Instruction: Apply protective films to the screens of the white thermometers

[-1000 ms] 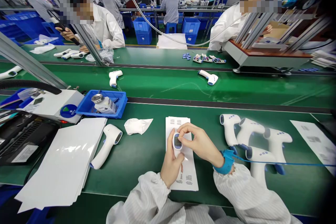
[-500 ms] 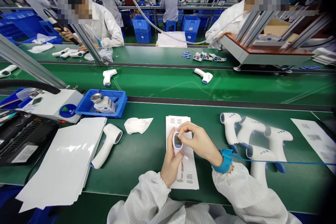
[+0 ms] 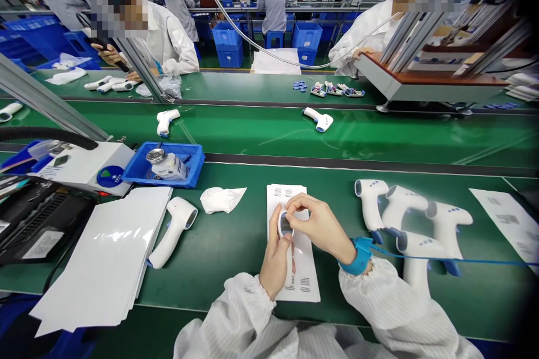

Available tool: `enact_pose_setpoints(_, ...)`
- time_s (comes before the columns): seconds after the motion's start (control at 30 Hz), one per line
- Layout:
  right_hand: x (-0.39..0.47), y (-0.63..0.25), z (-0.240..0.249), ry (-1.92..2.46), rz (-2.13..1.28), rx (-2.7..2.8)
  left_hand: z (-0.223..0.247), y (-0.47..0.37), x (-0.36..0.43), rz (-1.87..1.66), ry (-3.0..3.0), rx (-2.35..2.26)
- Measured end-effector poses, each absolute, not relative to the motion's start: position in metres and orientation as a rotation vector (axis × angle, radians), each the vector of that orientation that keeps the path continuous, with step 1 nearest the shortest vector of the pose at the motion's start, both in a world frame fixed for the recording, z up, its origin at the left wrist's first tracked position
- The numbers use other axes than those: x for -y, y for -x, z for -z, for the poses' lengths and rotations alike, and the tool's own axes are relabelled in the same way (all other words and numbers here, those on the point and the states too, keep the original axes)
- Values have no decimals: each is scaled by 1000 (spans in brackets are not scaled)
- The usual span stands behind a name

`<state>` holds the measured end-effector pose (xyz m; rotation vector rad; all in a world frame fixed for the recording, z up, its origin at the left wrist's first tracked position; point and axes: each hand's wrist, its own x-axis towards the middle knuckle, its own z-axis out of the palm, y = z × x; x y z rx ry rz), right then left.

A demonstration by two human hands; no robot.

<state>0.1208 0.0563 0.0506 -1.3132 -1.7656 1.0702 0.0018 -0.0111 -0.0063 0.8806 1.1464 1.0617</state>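
A white handheld thermometer [image 3: 286, 225] with a dark screen is held over a stack of printed sheets [image 3: 304, 286]. My left hand [image 3: 274, 261] wraps round its left side, with the thumb at its lower edge. My right hand [image 3: 322, 225], with a blue strap at the wrist, has its fingers pinched at the top edge of the screen; whatever they pinch is too small to make out. Another white thermometer [image 3: 173, 233] lies to the left, beside a crumpled white cloth [image 3: 222, 200]. Several more thermometers [image 3: 415, 244] lie to the right.
A blue tray [image 3: 193, 171] with a metal-lidded bottle stands at the back left, near white sheets [image 3: 99, 258] and a white device [image 3: 90, 168]. Two thermometers [image 3: 319, 119] lie on the green belt [image 3: 236, 129] ahead. People sit across it. A blue cord runs right from my wrist.
The two thermometers on the belt have shifted slightly left. Both my hands stay at the held thermometer, nearly unmoved.
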Motion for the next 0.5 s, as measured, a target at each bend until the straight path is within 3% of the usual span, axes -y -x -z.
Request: enact_pose_setpoints(0.5, -58, -118, -49, 1331, -1006, 1811, 5, -4, 11, -1048, -779, -1075)
